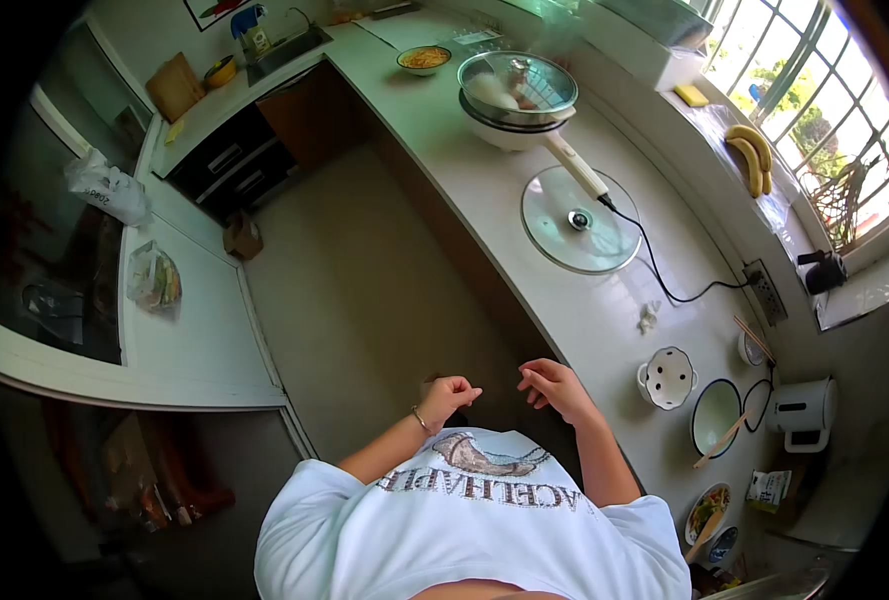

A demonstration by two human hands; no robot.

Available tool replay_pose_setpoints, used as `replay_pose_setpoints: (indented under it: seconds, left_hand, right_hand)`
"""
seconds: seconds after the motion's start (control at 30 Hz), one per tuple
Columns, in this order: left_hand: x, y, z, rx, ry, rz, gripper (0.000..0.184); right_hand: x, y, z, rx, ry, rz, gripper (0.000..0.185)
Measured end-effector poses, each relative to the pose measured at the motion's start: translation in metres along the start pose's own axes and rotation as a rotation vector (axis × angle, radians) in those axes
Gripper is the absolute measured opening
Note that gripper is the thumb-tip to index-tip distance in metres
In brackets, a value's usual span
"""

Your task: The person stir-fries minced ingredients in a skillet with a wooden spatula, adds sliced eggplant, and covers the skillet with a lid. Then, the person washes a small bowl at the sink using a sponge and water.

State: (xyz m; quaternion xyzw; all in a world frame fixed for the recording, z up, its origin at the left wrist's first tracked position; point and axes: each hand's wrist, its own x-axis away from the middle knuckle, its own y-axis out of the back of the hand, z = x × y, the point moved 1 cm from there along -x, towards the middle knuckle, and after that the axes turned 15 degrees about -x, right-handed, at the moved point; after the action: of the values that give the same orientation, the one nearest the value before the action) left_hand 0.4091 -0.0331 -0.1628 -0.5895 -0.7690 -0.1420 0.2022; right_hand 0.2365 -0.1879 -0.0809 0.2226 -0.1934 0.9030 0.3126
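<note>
Evidently, in the head view, the work is partway along, judging by how things lie: the white pot [504, 137] stands on the counter [484, 210] with a glass cover [554, 85] over it and something pale showing through the glass, while its cord [652, 262] runs to the wall socket [764, 290]. Whether the pot is heating, or how far its contents have got, cannot be told. A second glass lid [554, 240] lies flat on the counter, on the near side of the pot and partly under its handle [576, 168]. Just beyond the pot is a bowl of yellowish strips [424, 60], which seem to be either prepared or set aside. Well apart from the pot, towards the person, are a scalloped white bowl [667, 378], a green-lined bowl [716, 418] and a dish of mixed food [706, 508] with a wooden utensil in it, so some food looks portioned; what remains to be done is unclear. Both hands are away from the pot, raised before the shirt. The left hand [448, 400] is loosely curled, thumb near the fingertips; the right hand [558, 388] is half open, fingers bent. Neither appears to hold or touch anything.
</note>
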Motion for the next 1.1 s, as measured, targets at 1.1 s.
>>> replay_pose_setpoints:
  seconds: [1.1]
  left_hand:
    - [-0.252,0.445,-0.227,-0.019,-0.211,-0.307,0.024]
  right_hand:
    - [-0.484,-0.223,0.204,0.043,-0.064,0.178,0.026]
